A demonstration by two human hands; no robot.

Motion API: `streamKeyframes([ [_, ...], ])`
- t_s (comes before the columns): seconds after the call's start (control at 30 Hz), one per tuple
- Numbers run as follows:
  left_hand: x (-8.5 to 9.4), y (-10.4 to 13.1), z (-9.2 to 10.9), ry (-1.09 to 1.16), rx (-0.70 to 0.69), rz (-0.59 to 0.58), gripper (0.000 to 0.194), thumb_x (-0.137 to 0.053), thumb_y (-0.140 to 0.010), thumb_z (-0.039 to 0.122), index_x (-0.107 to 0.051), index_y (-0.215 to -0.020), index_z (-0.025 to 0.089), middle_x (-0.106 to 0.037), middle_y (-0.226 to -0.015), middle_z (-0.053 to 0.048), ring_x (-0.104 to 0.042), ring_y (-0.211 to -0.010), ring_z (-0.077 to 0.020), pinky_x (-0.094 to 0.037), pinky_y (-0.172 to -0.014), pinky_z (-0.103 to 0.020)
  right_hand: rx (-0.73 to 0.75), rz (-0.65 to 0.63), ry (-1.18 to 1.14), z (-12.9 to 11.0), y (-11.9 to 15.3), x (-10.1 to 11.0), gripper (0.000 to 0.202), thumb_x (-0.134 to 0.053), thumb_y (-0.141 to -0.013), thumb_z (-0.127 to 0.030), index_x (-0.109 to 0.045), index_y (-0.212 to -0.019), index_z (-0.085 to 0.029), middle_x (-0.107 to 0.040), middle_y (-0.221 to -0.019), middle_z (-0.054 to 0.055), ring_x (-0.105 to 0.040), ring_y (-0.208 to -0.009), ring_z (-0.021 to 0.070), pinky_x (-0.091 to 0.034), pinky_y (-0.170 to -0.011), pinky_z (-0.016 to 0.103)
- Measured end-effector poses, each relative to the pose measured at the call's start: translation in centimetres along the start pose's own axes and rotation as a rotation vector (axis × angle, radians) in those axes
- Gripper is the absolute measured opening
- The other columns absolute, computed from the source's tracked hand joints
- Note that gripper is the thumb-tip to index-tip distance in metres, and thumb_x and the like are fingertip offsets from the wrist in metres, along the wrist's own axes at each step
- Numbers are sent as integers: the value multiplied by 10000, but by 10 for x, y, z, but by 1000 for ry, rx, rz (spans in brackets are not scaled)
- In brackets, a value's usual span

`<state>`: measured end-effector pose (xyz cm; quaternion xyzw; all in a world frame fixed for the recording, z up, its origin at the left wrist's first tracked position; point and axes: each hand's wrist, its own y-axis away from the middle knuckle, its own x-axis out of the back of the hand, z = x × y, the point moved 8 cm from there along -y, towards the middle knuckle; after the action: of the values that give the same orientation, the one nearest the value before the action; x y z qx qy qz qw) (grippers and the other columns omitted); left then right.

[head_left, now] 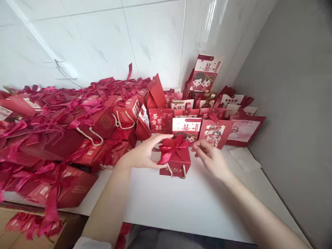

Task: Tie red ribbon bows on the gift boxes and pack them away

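In the middle of the white table stands a small red gift box [178,166] with twisted rope handles on its front. A shiny red ribbon bow [176,147] is tied over its top. My left hand [145,152] grips the box from its left side, thumb near the front and fingers behind the bow. At the right of the bow, my right hand [209,155] pinches the ribbon's tail between thumb and fingers, the other fingers curled.
Many red gift boxes with ribbons [85,135] are heaped on the left. Red and white paper gift bags [186,128] stand in rows against the tiled wall [155,38]. A grey panel [290,86] bounds the right. A cardboard box [70,228] with ribbons sits lower left.
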<state>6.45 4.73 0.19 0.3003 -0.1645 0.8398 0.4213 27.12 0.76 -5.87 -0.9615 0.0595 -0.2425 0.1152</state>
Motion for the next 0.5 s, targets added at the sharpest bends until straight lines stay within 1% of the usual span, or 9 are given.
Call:
streamKeyframes([
  [0.07,-7,0,-14,-4,59,-31,875,-784,-792,327,-364,-1560,324,-397,-1609,-64,-457,-1454,-275,-433,-1200,-391,0,92,2,2,1,4,251,-498,-1034,-436,-615,-986,-220,-715,-902,36,-692,-746,192,-523,-683,328],
  [0.13,-12,1,-24,-1,76,-49,893,-783,-797,367,-346,-1575,340,-385,-1628,-59,-428,-1477,-308,-395,-1226,-433,112,158,43,-9,5,7,177,-520,-1026,-365,-616,-1021,-217,-710,-956,60,-686,-835,211,-526,-750,358],
  [0.2,-12,3,-29,2,54,-51,886,-762,-814,360,-330,-1588,345,-335,-1664,-49,-338,-1530,-331,-334,-1257,-457,388,208,131,-38,16,7,86,-542,-1002,-238,-622,-1013,-211,-706,-990,84,-670,-937,230,-518,-820,389],
  [0.23,-11,4,-30,17,31,-47,865,-736,-827,323,-329,-1590,348,-286,-1688,-37,-267,-1561,-335,-302,-1271,-462,529,200,187,-52,25,3,85,-551,-983,-181,-629,-1001,-209,-709,-1001,92,-664,-950,233,-515,-827,397],
  [0.3,-7,5,-29,91,-46,-28,794,-649,-842,226,-372,-1575,351,-239,-1708,-5,-163,-1592,-328,-239,-1291,-468,765,145,319,-77,42,-11,90,-594,-947,-145,-655,-983,-201,-725,-1016,101,-659,-926,229,-515,-805,396],
  [0.33,-5,5,-29,149,-84,-9,752,-596,-842,185,-414,-1553,352,-269,-1698,4,-166,-1593,-318,-227,-1293,-466,858,111,374,-86,51,-20,86,-615,-938,-159,-672,-992,-194,-738,-1031,103,-663,-943,232,-520,-823,399],
  [0.4,1,4,-31,253,-128,59,661,-525,-846,146,-516,-1479,337,-417,-1623,-7,-287,-1553,-297,-252,-1279,-456,962,60,437,-97,63,-35,106,-642,-939,-200,-709,-1021,-196,-759,-1088,92,-668,-1046,235,-515,-938,406],
  [0.43,4,3,-33,272,-127,113,586,-513,-863,154,-566,-1424,319,-506,-1550,-25,-384,-1499,-288,-296,-1253,-449,965,35,462,-99,66,-43,137,-644,-951,-240,-722,-1058,-205,-757,-1162,87,-653,-1137,238,-481,-1033,419],
  [0.5,10,1,-40,223,-70,233,389,-532,-911,209,-634,-1281,271,-634,-1355,-55,-553,-1317,-262,-406,-1139,-416,923,-28,512,-98,66,-59,211,-641,-972,-320,-723,-1145,-229,-709,-1334,73,-583,-1307,240,-315,-1221,461],
])
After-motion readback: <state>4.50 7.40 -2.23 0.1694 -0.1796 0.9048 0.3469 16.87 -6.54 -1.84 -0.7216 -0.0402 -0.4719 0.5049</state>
